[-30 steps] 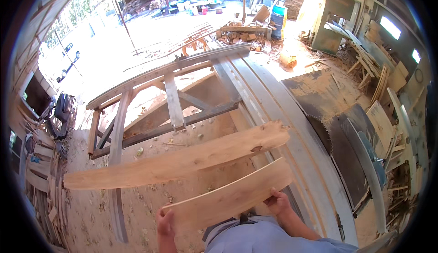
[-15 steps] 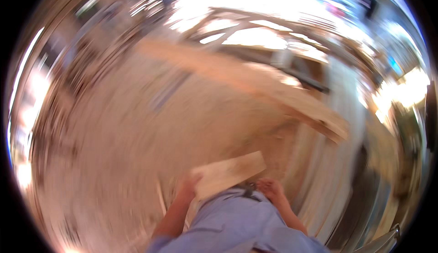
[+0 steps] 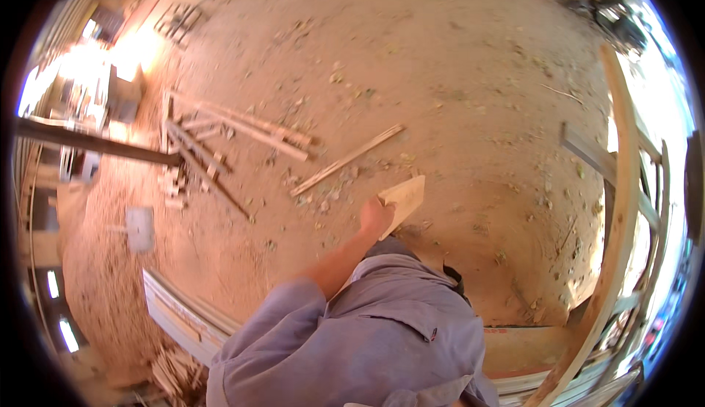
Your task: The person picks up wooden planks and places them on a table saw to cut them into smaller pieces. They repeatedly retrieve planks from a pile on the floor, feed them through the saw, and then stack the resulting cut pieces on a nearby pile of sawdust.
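Note:
A short, flat, pale wooden board is gripped near one end by my left hand, its fingers closed round the edge. The board sticks out ahead of my waist, tilted, above the brown dirt ground. My left arm, in a grey-blue sleeve, reaches forward from my body. My right hand does not show in this picture. A dark item sits at the right side of my waist; its kind is unclear.
A long timber beam runs along the right, with a wooden frame behind it. Loose wood strips lie ahead, near a dark post. Stacked long planks and scrap wood are at lower left. A grey flat-bladed tool lies left.
My view has swung left, so the beam that crossed in front is at the right. My left hand keeps the board. My right hand, seen earlier near my waist, has left the picture.

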Demonstrator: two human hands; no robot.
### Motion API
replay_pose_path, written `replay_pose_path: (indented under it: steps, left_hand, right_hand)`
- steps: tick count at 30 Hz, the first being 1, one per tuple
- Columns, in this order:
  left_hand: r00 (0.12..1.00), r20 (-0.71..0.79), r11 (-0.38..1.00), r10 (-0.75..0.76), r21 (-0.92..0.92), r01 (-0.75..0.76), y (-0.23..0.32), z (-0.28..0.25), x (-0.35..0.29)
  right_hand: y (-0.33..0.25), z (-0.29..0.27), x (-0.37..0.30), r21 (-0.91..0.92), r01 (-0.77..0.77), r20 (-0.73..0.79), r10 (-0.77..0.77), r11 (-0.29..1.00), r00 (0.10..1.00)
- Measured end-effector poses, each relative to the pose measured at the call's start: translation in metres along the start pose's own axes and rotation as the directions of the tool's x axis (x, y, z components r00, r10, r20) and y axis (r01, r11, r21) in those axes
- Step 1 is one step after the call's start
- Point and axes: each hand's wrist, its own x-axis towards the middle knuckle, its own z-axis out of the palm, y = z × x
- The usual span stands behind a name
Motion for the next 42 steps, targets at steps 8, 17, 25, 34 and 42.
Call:
replay_pose_path:
  steps: [8,17,25,34,42]
  left_hand:
    - [0.825,-0.378,0.893,-0.421,-0.332,0.304,-0.134,-0.097,0.120]
    - [0.440,-0.488,0.332,-0.754,-0.861,-0.386,-0.129,-0.282,0.190]
    - [0.132,-0.409,0.281,-0.903,-0.795,-0.537,-0.073,-0.309,0.195]
    - [0.269,0.028,-0.169,-0.963,-0.838,-0.519,-0.089,-0.166,0.226]
    - [0.124,-0.259,0.268,-0.958,-0.649,0.712,-0.152,-0.127,0.243]
  right_hand:
    - [-0.140,0.178,0.097,-0.708,0.226,0.386,0.099,0.670,0.917]
    - [-0.222,0.300,0.201,-0.834,0.525,0.518,-0.088,0.170,0.851]
    - [-0.351,0.387,0.294,-0.797,0.602,0.603,0.025,0.054,0.797]
    - [-0.434,0.580,0.410,-0.711,0.666,0.697,0.104,0.226,0.709]
    - [-0.474,0.826,0.370,-0.733,0.678,0.680,0.022,0.065,0.733]
